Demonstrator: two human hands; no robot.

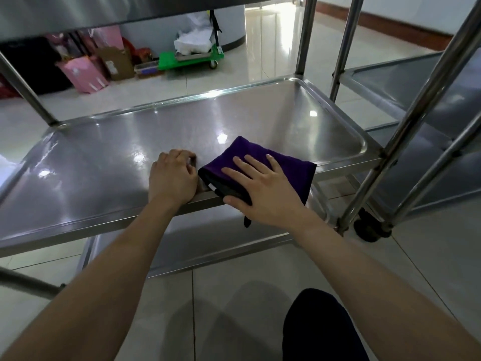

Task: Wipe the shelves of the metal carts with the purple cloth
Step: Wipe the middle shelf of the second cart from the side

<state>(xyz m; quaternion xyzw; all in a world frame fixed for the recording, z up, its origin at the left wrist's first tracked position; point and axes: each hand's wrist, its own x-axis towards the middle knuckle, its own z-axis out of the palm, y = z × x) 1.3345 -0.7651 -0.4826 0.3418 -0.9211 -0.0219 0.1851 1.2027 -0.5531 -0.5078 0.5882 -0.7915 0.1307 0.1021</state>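
The folded purple cloth (281, 162) lies on the middle shelf (104, 165) of a stainless steel cart, near the shelf's front edge and right of centre. My right hand (263, 188) presses flat on the cloth, fingers spread, thumb at the cloth's near edge. My left hand (173, 175) rests just left of the cloth with its fingers curled on the shelf and the palm over the front rim. A lower shelf (197, 246) shows beneath.
A second metal cart (421, 82) stands close on the right, its upright tubes (406, 131) and a black caster (369, 227) near the cloth. The upper shelf (78, 14) hangs overhead. Pink bags, cardboard and a green trolley (192, 58) sit on the tiled floor behind.
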